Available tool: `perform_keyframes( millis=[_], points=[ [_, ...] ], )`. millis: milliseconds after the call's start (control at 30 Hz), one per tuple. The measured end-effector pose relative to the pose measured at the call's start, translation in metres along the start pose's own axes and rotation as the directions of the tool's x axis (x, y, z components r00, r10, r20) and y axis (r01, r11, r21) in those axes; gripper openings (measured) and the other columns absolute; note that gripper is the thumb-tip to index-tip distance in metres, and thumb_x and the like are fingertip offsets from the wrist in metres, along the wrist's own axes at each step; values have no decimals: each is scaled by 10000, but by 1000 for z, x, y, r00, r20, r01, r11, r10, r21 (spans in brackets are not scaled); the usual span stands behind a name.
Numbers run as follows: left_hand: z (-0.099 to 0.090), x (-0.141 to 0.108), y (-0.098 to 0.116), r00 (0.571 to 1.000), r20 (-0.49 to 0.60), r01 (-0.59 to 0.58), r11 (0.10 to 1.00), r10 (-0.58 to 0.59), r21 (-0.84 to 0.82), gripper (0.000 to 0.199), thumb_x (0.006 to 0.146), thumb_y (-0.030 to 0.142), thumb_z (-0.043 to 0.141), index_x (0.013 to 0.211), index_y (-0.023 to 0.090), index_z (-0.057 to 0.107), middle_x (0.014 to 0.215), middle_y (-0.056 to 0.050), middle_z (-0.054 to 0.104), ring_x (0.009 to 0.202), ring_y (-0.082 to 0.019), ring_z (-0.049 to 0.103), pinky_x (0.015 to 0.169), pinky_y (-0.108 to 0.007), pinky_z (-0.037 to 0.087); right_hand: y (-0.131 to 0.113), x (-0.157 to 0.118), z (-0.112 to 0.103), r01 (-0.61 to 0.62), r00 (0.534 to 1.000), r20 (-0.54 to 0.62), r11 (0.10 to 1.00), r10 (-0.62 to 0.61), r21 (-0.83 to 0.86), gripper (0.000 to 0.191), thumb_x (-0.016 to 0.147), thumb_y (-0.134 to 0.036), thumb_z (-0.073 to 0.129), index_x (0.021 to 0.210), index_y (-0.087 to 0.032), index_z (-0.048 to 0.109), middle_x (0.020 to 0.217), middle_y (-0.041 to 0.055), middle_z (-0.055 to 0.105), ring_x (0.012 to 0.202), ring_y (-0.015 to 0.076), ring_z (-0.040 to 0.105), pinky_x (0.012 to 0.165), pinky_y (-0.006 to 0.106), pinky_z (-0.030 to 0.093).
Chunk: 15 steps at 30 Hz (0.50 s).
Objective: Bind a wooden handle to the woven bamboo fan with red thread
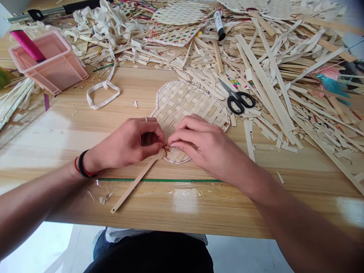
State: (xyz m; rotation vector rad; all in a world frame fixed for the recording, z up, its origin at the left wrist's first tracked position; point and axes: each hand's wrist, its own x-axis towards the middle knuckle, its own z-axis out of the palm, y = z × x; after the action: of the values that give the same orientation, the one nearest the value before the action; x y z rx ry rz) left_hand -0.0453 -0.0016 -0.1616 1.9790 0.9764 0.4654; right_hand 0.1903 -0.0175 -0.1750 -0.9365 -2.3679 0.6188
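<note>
Wooden tabletop (71, 94) heaped with bamboo strips (199, 57) holds a pink bin (42, 77) (a magenta tube (27, 45) leaning inside). Left hand (127, 142) and right hand (204, 146) pinch narrowly at red thread (165, 149) on the edge of the woven panel (189, 110), which lies flat between them.

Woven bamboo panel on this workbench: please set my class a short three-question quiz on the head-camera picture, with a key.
1. True or false: the scissors lie on top of the woven bamboo panel.
2. What colour is the thread between the left hand and the right hand? A red, B blue, C white.
3. Fill in the gap: the black wrist band is on the person's ____ wrist.
Key: 1 false; 2 A; 3 left.
</note>
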Motion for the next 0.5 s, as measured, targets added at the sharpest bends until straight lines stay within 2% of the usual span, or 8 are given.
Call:
perform_keyframes(
  millis=[200, 500],
  points=[
    [-1, 0, 1, 1000, 6, -17, 1000, 17, 22, 101, 929, 168, 668, 906, 160, 766, 812, -19, 729, 676, -113, 594, 640, -243, 465, -1, 0, 2, 7, 1000, -15, 1000, -6, 11, 170, 1025, -93, 627, 939, -184, 742, 926, 52, 627, 915, 195, 622, 799, 334, 510],
    [-1, 0, -2, 999, 13, -33, 998, 33, 44, 94, 929, 153, 663, 921, 161, 756, 825, -23, 738, 683, -117, 599, 648, -246, 460, -2, 2, -1, -22, 997, -79, 1000, 23, 22, 186, 1023, -67, 607, 978, -204, 725, 949, 48, 682, 898, 192, 661, 794, 338, 523]
  ],
)
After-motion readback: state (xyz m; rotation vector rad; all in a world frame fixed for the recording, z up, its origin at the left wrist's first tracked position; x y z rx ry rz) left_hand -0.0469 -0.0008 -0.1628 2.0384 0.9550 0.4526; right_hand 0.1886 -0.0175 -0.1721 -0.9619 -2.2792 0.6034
